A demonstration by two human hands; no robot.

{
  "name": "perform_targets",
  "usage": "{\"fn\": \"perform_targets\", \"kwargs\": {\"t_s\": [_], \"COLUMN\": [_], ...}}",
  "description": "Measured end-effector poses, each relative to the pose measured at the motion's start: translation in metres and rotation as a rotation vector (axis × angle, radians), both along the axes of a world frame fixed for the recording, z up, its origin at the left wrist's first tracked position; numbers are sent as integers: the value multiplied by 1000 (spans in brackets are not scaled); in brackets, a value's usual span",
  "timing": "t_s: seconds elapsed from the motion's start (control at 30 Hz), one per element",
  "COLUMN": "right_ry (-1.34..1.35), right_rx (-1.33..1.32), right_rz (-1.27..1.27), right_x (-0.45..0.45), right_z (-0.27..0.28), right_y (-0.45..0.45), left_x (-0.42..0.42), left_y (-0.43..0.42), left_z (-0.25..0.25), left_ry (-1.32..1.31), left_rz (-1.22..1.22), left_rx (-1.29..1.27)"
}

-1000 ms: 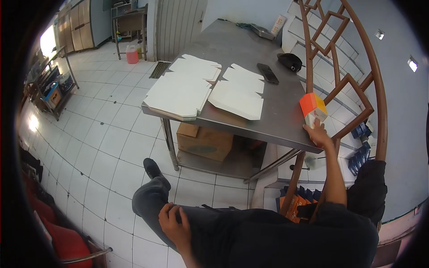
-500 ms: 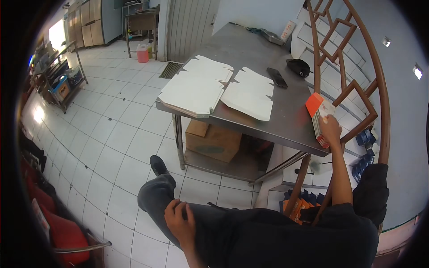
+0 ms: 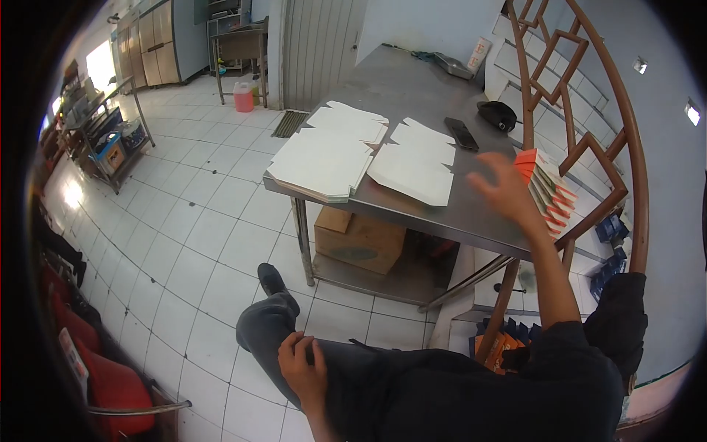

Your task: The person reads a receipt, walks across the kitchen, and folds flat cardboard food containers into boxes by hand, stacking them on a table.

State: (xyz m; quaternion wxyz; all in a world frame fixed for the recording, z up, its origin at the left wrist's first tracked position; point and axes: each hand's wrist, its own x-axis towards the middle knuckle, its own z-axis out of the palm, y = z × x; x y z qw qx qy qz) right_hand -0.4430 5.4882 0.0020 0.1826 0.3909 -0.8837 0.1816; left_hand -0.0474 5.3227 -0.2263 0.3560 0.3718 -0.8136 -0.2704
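Observation:
My right hand (image 3: 504,188) hovers over the right part of the metal table (image 3: 401,77), fingers apart and holding nothing. Just right of it, a stack of folded orange-and-white cartons (image 3: 551,190) leans by the brown railing, its layers fanned apart. To the hand's left lies a flat white die-cut carton sheet (image 3: 414,163). A thicker pile of such white sheets (image 3: 324,158) sits at the table's left corner. My left hand (image 3: 303,368) rests on my thigh with its fingers loosely spread, holding nothing.
A black phone (image 3: 462,133) and a black cap (image 3: 497,116) lie toward the table's right edge. A brown railing (image 3: 622,132) runs along the right side. Under the table stands a cardboard box (image 3: 361,239). A red chair (image 3: 110,387) is at lower left.
My right hand has let go of the orange-and-white cartons and moved left over the table. The cartons now appear more fanned out. My left hand stays on my thigh; the view has shifted slightly.

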Motion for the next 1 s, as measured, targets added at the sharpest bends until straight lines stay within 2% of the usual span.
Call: {"fn": "perform_targets", "kwargs": {"t_s": [0.03, 0.13, 0.23, 0.33, 0.37, 0.4, 0.43, 0.47, 0.53, 0.57, 0.6, 0.63, 0.7, 0.73, 0.77, 0.87, 0.9, 0.97, 1.0], "right_ry": [-46, 27, -146, -267, -203, -120, -24, 90, 89, -39, -150, -262, -439, -516, -588, -1055, -767, -950, -1033], "right_rx": [79, 104, 359, 190, -129, -307, -456, -460, -161, -45, 68, 123, 243, 303, 374, 95, 35, 235, 333], "right_rz": [143, 261, 253, -176, -49, 83, 225, 376, 680, 814, 963, 1038, 1209, 1291, 1363, 1164, 1017, 830, 722], "right_x": [7, 18, -11, 17, 27, 44, 60, 82, 131, 159, 187, 215, 251, 263, 270, 274, 270, 266, 267], "right_z": [-11, -50, -58, -23, -22, -27, -32, -40, -72, -93, -114, -138, -181, -197, -204, -186, -189, -188, -187], "right_y": [-17, -60, -74, -79, -75, -70, -66, -65, -64, -67, -72, -77, -86, -89, -97, -114, -122, -135, -140], "left_x": [-1, -1, 0, -1, -2, -3, -3, -3, 5, 13, 19, 55, 88, 84, 92, 112, 106, 80, 64], "left_y": [0, 1, 1, 0, -1, -3, -5, -5, -6, -5, -3, 0, 1, 1, 2, 9, 9, 6, 5], "left_z": [1, 1, 2, 2, 1, 2, 2, 4, 13, 18, 21, -24, -18, 32, 25, 10, 9, 10, 11], "left_ry": [-1, 6, 18, 29, 31, 103, 173, 241, 753, 1018, 1287, 943, 387, 158, 147, -84, -74, -46, -127], "left_rz": [0, 16, 36, 48, 51, 36, 21, 14, -97, -144, -163, -36, 127, 146, 190, 425, 518, 681, 682], "left_rx": [1, 4, 11, 23, 24, 92, 158, 224, 664, 856, 922, 883, 804, 779, 653, 617, 608, 599, 546]}}
